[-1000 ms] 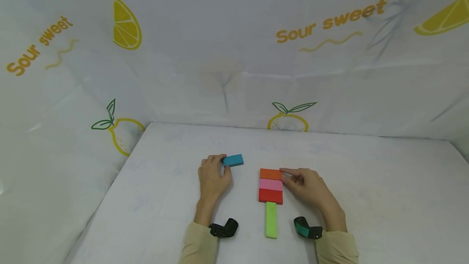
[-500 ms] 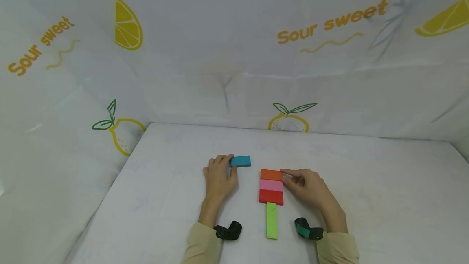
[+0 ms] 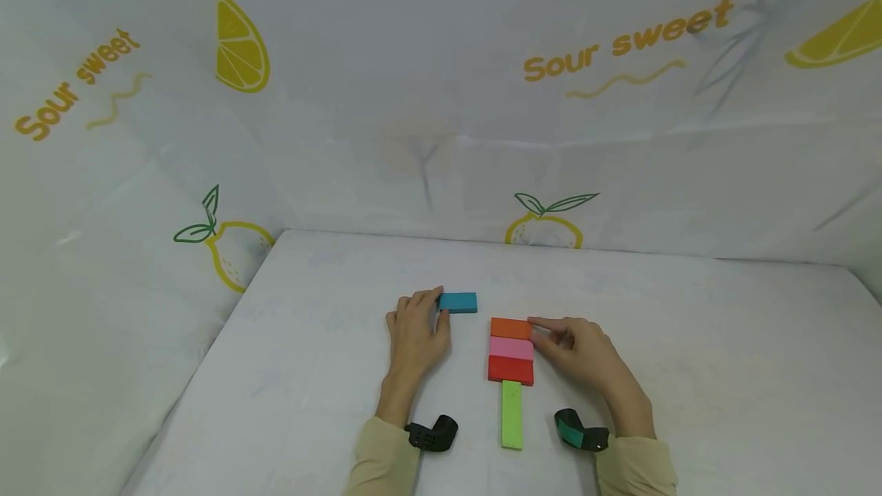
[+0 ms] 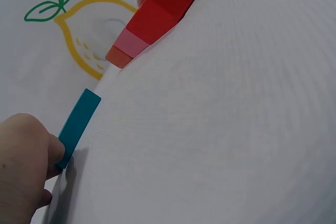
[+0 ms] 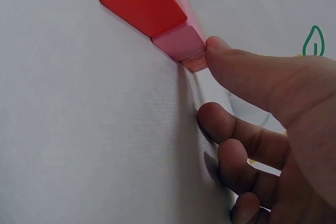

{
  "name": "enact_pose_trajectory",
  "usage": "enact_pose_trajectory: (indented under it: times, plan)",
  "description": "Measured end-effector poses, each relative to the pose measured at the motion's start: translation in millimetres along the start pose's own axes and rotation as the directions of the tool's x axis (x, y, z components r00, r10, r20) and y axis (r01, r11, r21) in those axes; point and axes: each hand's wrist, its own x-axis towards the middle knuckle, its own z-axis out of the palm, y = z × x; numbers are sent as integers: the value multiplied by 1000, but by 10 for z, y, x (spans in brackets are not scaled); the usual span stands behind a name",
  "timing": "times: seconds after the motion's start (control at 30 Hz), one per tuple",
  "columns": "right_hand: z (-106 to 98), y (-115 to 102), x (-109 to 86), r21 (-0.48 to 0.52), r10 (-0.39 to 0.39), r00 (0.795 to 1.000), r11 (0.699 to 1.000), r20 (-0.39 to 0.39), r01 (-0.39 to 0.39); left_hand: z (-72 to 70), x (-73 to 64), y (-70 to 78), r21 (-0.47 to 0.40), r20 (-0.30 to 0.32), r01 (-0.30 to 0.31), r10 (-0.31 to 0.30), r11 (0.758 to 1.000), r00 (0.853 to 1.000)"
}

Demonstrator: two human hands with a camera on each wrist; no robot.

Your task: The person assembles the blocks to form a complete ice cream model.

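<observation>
In the head view my left hand [image 3: 418, 335] pinches the left end of a blue block [image 3: 458, 302] between thumb and fingers. The left wrist view shows this blue block [image 4: 79, 127] slanting away from the fingertips. An orange block [image 3: 511, 328], a pink block [image 3: 511, 348] and a red block [image 3: 511, 370] lie side by side, touching. Below the red one a green block [image 3: 511, 415] points toward me like a stem. My right hand [image 3: 577, 350] holds the right end of the orange block with thumb and index finger; its other fingers curl loosely, and the index fingertip is hidden in the right wrist view.
The blocks lie on a white-covered table [image 3: 730, 373]. Behind it hangs a white sheet [image 3: 358, 174] printed with lemons and lettering. A black wrist device [image 3: 434, 433] sits on the left wrist, another wrist device [image 3: 581, 432] on the right.
My left hand has moved right with the blue block, which has turned from a slight slant to nearly level with the orange block. My right hand and the other blocks stay put.
</observation>
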Motion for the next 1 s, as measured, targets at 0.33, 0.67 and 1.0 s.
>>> enact_pose_trajectory:
  times: [0.33, 0.67, 1.0]
  plan:
    - [1, 16, 1, -8, 9, 1000, 1000, 2, -9, 47, 16, 23, -22, -1, -11, 11, 1000, 1000]
    - [8, 3, 5, -12, 3, 1000, 1000, 3, -3, 76, 18, 75, 0, 4, -33, 33, 999, 999]
    - [4, 3, 15, -9, 10, 1000, 1000, 7, -10, 96, 12, 76, 4, 18, -74, 74, 997, 997]
